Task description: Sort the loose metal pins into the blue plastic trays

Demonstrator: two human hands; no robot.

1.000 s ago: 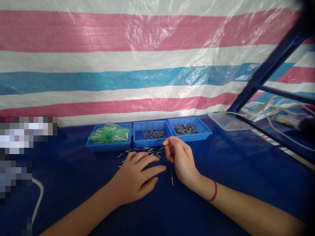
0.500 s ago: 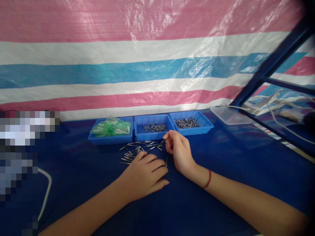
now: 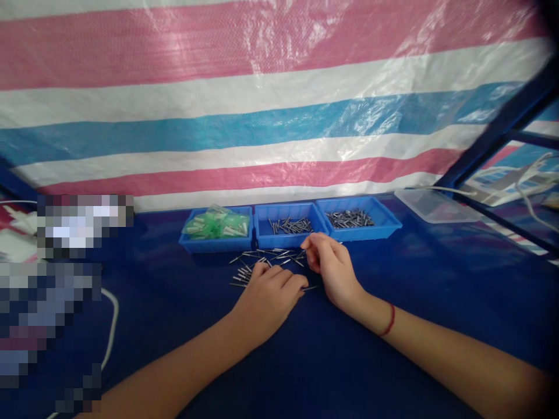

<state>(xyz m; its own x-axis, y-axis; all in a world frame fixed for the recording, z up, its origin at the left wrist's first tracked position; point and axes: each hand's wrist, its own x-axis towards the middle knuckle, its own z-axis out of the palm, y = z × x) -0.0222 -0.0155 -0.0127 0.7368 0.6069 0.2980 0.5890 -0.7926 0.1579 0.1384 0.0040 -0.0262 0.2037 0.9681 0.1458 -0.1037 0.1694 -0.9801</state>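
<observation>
Loose blind rivets (image 3: 244, 273) lie in a scattered pile on the blue table, in front of three blue bins. Over the near right side of this pile is my left hand (image 3: 273, 297), its fingers bent and closed. One thin rivet (image 3: 310, 287) sticks out to the right from its fingertips. To the right, my right hand (image 3: 334, 270) is held with curled fingers, just in front of the middle bin (image 3: 286, 239). What its fingers hold, if anything, is hidden. More rivets (image 3: 294, 225) lie inside that middle bin.
The left bin (image 3: 218, 244) holds green and clear plastic packets (image 3: 213, 224). In the right bin (image 3: 384, 224) is a heap of rivets (image 3: 349, 219). A clear plastic lid (image 3: 437, 206) lies at the back right, near a blue metal frame (image 3: 493, 137). A white cable (image 3: 114, 326) runs at left.
My left hand's fingers have closed, and the rivet beside them now points sideways. My right hand stays curled. The whole view has shifted, with the bins now further right.
</observation>
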